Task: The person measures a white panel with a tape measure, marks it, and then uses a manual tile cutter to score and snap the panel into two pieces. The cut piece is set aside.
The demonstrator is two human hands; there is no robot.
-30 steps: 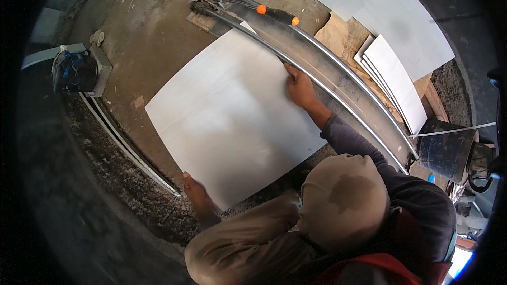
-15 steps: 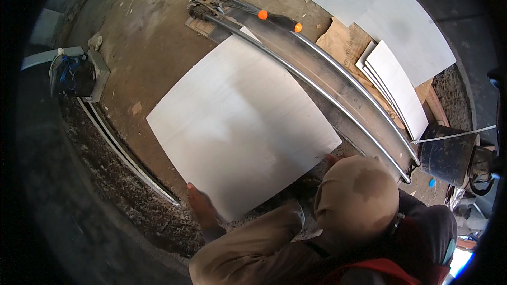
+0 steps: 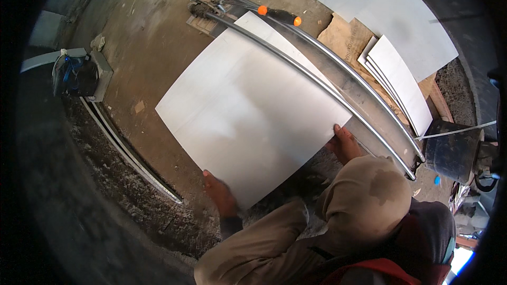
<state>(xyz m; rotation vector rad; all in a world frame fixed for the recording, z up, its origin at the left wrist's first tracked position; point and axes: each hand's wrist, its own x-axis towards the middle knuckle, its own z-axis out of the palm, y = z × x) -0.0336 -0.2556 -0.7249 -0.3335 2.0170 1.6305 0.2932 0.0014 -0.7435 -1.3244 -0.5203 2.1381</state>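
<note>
A large pale tile lies in front of me, with its far right side under the near rail of a manual tile cutter. My left hand grips the tile's near left edge, thumb along the border and the other fingers hidden below. At the right corner, my right hand pinches the tile with fingertips on top and the rest underneath. The cutter has two long metal rails, a dark carriage at the far end and two orange knobs.
Narrow cut tile strips lie stacked on brown paper at the right, near more large tiles. A black bucket stands at the far right. A metal channel and a block with blue wires are at the left.
The tile has slid away and to the right, farther under the cutter's near rail. Both hands have moved with it, and my right hand now shows more at the corner.
</note>
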